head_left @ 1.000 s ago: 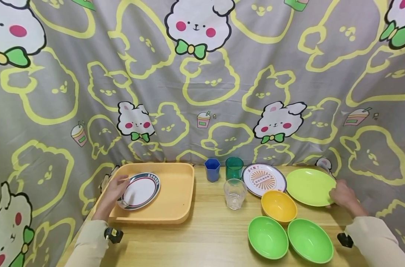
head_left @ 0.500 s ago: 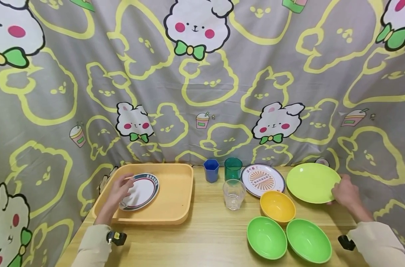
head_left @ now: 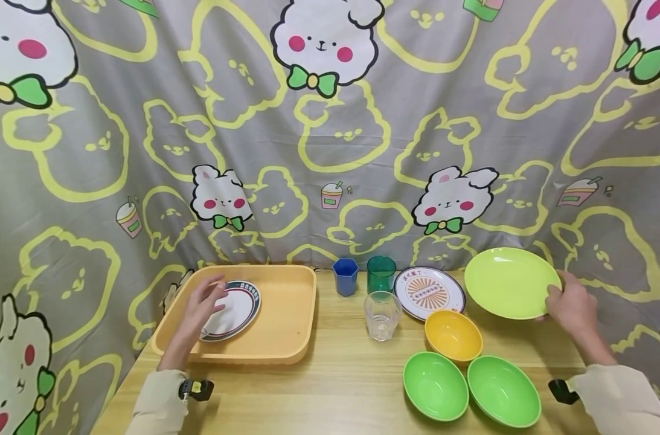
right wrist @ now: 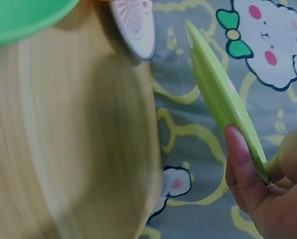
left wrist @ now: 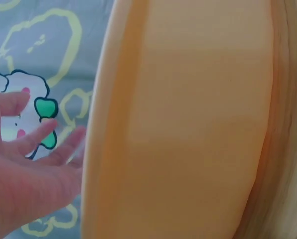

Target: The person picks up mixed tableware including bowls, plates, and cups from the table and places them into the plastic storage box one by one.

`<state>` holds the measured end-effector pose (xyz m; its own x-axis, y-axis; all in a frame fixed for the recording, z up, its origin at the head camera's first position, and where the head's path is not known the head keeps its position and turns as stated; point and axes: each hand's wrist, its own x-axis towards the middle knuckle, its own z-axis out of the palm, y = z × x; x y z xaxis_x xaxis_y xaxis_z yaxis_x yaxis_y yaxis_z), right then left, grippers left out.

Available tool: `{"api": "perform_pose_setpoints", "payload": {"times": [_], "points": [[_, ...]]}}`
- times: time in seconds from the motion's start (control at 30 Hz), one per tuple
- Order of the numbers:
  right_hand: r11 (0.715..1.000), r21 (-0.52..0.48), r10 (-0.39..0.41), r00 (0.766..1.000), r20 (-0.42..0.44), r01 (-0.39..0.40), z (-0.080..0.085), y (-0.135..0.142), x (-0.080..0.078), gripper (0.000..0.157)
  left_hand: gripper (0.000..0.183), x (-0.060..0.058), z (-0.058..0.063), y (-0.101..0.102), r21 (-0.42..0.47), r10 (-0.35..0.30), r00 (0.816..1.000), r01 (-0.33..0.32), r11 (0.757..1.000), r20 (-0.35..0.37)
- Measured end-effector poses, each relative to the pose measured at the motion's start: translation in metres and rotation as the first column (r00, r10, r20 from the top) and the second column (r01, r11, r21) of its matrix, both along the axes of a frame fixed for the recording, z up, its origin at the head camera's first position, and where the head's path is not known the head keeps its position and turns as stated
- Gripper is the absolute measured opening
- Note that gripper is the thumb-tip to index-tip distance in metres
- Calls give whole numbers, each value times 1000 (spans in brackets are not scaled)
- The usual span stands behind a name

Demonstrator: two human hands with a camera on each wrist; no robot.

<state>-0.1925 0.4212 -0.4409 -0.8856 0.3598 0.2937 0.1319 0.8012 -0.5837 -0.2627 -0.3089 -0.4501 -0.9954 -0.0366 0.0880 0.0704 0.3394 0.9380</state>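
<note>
My right hand (head_left: 575, 307) grips the lime-green plate (head_left: 511, 283) by its right edge, holding it up off the table. In the right wrist view the plate (right wrist: 223, 94) shows nearly edge-on, pinched between thumb and fingers. Over the left side of the orange tray (head_left: 288, 314) hovers my left hand (head_left: 201, 305), fingers spread and holding nothing. Beneath it in the tray lies a white plate with a dark patterned rim (head_left: 234, 311), partly covered by that hand. In the left wrist view, the left hand (left wrist: 34, 174) appears beside the tray wall (left wrist: 198, 124).
A blue cup (head_left: 346, 277), a green cup (head_left: 381, 273) and a clear glass (head_left: 383, 317) stand mid-table. Right of them are a white printed plate (head_left: 429, 293), a yellow bowl (head_left: 453, 335) and two green bowls (head_left: 435, 386). A patterned curtain (head_left: 330, 139) hangs behind.
My right hand has lifted the lime-green plate from the table, raising it and tilting it. The left hand has drawn slightly right and up from the white plate's edge, its fingers spreading.
</note>
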Motion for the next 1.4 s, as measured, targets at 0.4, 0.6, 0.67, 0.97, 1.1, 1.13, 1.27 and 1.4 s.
{"api": "perform_pose_setpoints", "payload": {"times": [0.4, 0.6, 0.67, 0.97, 1.1, 1.13, 1.27, 1.4], "points": [[993, -105, -49, 999, -19, 47, 17, -21, 7, 56, 56, 4, 1, 12, 78, -104, 990, 111, 991, -93], [989, -135, -65, 998, -19, 62, 20, -31, 7, 56, 50, 7, 7, 19, 101, -137, 979, 153, 983, -150], [988, -142, -67, 997, -28, 63, 20, -34, 7, 56, 49, 8, 9, 22, 101, -147, 976, 165, 981, -161], [980, -185, -90, 990, -106, 69, 22, -48, 8, 56, 49, 6, 14, 29, 108, -160, 970, 182, 977, -180], [980, -180, -103, 987, -123, 80, 24, -53, 7, 54, 49, 6, 15, 33, 124, -166, 967, 192, 974, -191], [981, -176, -107, 987, -118, 85, 24, -54, 7, 54, 50, 6, 16, 34, 130, -167, 967, 194, 972, -192], [975, -193, -127, 988, -83, 109, 25, -58, 7, 54, 50, 6, 15, 38, 137, -169, 966, 197, 971, -196], [965, -228, -143, 988, -52, 128, 25, -61, 8, 55, 50, 7, 16, 42, 128, -166, 964, 195, 972, -206]]}}
